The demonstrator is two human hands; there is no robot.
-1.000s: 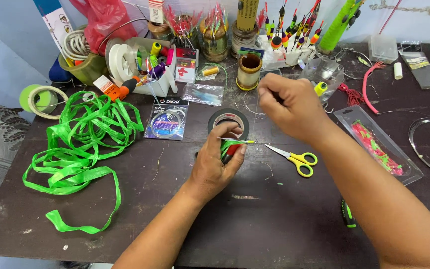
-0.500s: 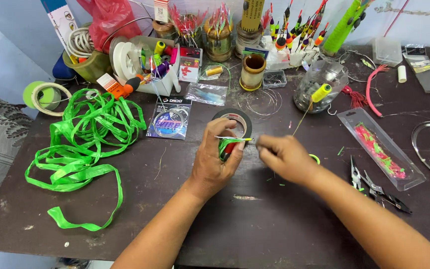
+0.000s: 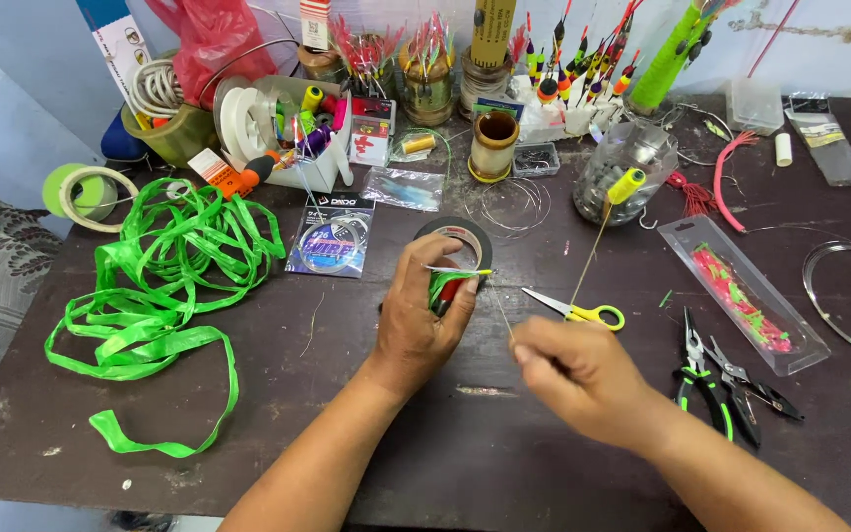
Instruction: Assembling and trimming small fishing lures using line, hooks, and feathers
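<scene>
My left hand (image 3: 424, 320) grips a small green and red lure body (image 3: 450, 287) at the table's middle, just in front of a black tape roll (image 3: 457, 236). A thin yellow-green strip sticks out sideways from the lure. My right hand (image 3: 578, 374) sits lower right of it, fingers pinched on a thin thread (image 3: 500, 307) that runs up to the lure. A thin stick with a yellow float tip (image 3: 626, 186) rises behind the right hand. Yellow-handled scissors (image 3: 579, 310) lie between the two hands.
Green plastic ribbon (image 3: 164, 276) is piled at the left. Pliers (image 3: 716, 379) and a clear pack of pink lures (image 3: 741, 296) lie at the right. Spools, jars, a line packet (image 3: 332, 236) and fishing floats crowd the back edge. A wire ring (image 3: 844, 296) lies far right.
My right hand came down from near the back jars to the lure, then pulled back towards me and to the right, drawing the thread out. The left hand stayed put.
</scene>
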